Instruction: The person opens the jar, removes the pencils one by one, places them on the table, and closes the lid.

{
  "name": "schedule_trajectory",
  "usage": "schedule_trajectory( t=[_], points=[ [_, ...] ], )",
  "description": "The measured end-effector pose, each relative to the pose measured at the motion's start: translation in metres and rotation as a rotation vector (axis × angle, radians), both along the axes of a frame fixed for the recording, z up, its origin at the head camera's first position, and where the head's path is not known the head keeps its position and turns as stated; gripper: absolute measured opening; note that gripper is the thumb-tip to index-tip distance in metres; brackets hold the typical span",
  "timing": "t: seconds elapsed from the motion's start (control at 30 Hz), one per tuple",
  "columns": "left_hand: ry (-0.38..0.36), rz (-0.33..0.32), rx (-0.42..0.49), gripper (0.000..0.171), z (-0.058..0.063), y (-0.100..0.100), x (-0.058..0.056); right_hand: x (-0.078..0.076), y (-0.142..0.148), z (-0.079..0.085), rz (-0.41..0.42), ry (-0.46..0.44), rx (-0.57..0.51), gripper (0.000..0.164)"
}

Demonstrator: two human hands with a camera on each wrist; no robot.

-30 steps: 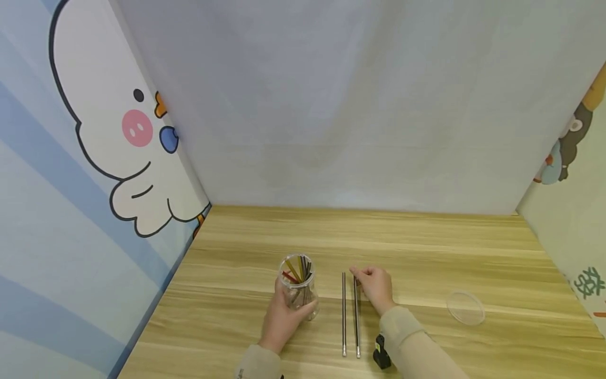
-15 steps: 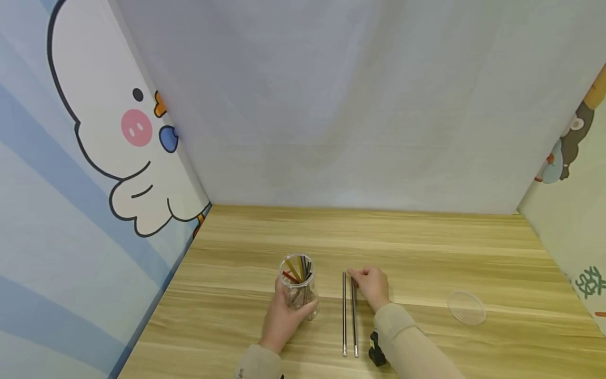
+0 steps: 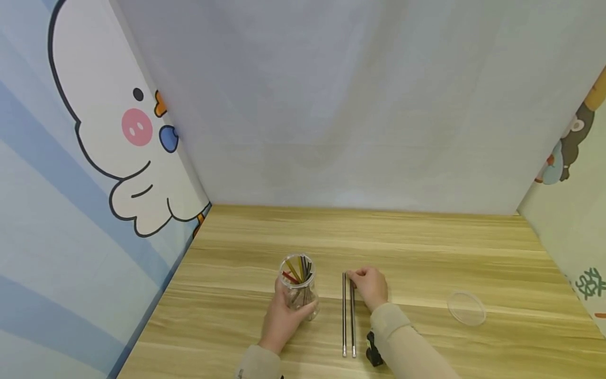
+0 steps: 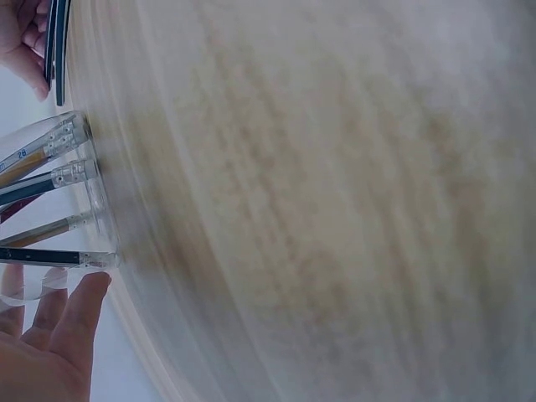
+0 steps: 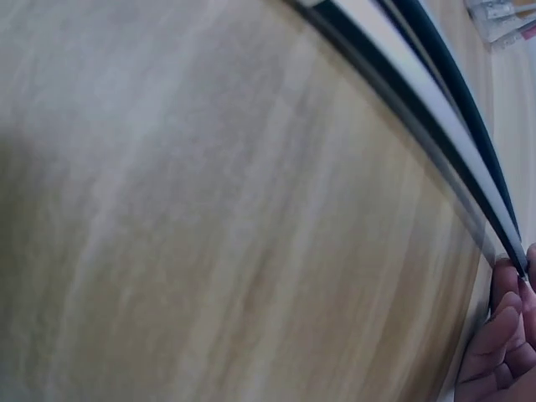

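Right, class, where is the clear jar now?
In the head view, the clear jar is in the left hand, just left of two dark pencils on the table.

I see the right hand point(image 5: 501, 347) low in the corner, pinching the tip of a dark pencil point(image 5: 431, 121). The other pencil point(image 5: 463, 100) lies just beside it on the bench point(image 5: 209, 209). Some jar point(image 5: 507, 23) peeks in up top.

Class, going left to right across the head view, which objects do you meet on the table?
Transparent cylindrical jar, left slender dark silver-ended pencil, right slender dark silver-ended pencil, flat transparent disc.
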State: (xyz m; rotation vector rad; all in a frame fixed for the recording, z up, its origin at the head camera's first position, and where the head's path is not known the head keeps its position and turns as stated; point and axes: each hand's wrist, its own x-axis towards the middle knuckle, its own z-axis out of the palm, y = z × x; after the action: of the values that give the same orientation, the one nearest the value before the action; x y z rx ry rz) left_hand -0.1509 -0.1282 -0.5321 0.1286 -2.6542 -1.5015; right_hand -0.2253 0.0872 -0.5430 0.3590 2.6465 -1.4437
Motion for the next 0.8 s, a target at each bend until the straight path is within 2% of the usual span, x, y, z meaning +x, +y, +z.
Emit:
schedule_trajectory(
  t=[0.8],
  points=[
    [0.006,-0.013,0.009,0.099,-0.0007,-0.0011,0.0004,0.001,-0.0057,0.0011,0.001,0.007,0.071,0.026]
  ],
)
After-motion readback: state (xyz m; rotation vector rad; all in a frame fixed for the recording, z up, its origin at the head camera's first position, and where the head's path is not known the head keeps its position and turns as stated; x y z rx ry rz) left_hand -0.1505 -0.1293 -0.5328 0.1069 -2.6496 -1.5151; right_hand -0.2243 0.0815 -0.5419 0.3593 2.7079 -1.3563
